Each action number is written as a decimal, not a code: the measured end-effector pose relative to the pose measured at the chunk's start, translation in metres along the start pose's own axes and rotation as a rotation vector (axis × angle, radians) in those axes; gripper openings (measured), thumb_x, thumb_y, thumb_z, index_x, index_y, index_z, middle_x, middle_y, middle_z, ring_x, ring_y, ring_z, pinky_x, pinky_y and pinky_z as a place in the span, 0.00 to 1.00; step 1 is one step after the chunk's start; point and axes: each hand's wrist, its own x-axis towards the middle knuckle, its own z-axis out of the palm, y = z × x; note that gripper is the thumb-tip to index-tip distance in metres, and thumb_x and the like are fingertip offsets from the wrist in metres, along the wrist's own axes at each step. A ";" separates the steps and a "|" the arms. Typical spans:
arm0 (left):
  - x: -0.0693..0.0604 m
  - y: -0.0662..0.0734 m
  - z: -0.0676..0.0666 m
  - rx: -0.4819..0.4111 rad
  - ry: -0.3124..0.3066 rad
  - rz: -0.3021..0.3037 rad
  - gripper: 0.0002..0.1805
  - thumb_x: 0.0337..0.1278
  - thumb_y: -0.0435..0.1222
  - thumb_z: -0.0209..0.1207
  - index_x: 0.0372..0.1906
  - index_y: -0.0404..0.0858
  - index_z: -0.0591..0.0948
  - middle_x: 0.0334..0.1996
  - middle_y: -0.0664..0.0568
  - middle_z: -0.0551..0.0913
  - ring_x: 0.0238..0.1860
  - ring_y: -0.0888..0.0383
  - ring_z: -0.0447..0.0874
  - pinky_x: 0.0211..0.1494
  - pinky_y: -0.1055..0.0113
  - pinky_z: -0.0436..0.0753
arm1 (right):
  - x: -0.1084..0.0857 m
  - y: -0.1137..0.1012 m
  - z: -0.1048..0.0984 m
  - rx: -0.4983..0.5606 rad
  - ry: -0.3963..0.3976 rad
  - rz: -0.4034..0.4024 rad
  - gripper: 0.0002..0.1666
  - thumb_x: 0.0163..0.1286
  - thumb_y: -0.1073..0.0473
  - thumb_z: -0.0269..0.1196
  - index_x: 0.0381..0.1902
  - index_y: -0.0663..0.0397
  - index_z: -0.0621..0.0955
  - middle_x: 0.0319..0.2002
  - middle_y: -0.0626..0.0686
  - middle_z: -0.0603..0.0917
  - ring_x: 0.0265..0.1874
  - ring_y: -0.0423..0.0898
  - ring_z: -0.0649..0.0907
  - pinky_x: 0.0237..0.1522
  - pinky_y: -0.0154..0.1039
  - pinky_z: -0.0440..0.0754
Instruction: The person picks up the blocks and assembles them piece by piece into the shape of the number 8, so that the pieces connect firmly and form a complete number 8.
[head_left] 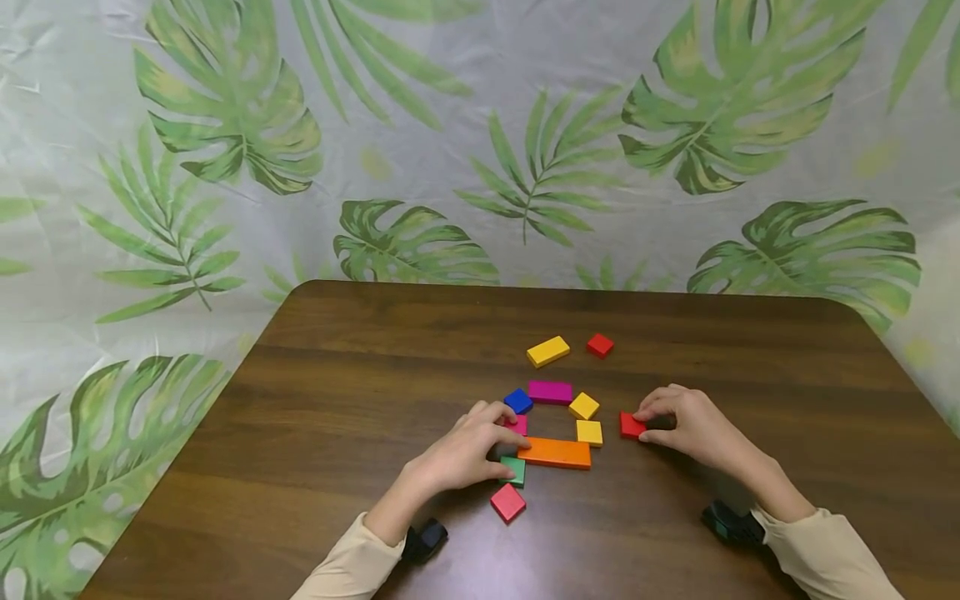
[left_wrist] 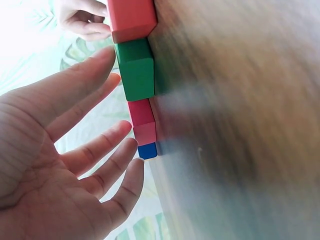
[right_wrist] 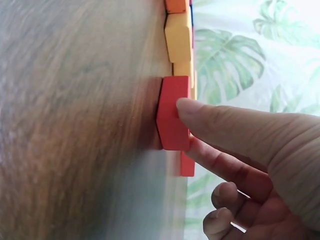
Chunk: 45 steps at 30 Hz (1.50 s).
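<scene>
Between thumb and index finger, my right hand pinches a red block that rests on the table right of the other blocks. My left hand lies with relaxed, spread fingers over the left side of a ring of blocks. Its thumb is at a green block, and its index finger is at the left end of a long orange block. A pink block, partly hidden by the fingers, and a blue block continue that side. A magenta block and two yellow blocks complete the ring.
Nearer the person, a light red block lies below the green one. Beyond the ring are a longer yellow block and another red block. The brown wooden table ends at a leaf-patterned curtain.
</scene>
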 end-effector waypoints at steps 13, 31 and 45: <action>0.001 0.000 0.001 0.016 -0.012 -0.013 0.19 0.49 0.44 0.66 0.51 0.51 0.83 0.56 0.52 0.73 0.54 0.56 0.65 0.55 0.62 0.70 | -0.003 -0.011 -0.008 0.070 -0.132 -0.095 0.10 0.46 0.59 0.74 0.29 0.44 0.84 0.33 0.42 0.83 0.33 0.37 0.76 0.34 0.31 0.78; -0.001 0.002 0.000 0.006 -0.020 -0.018 0.20 0.50 0.43 0.66 0.52 0.50 0.82 0.56 0.50 0.73 0.55 0.54 0.65 0.55 0.61 0.71 | -0.002 -0.030 0.004 0.175 -0.287 -0.228 0.11 0.49 0.55 0.73 0.32 0.42 0.83 0.32 0.37 0.81 0.35 0.32 0.73 0.35 0.29 0.76; -0.001 0.003 0.000 0.017 -0.017 -0.015 0.20 0.50 0.43 0.66 0.52 0.50 0.82 0.56 0.51 0.73 0.55 0.55 0.65 0.56 0.61 0.71 | -0.003 -0.045 0.016 0.194 -0.215 -0.317 0.11 0.49 0.52 0.73 0.31 0.42 0.83 0.29 0.36 0.80 0.33 0.32 0.70 0.34 0.26 0.74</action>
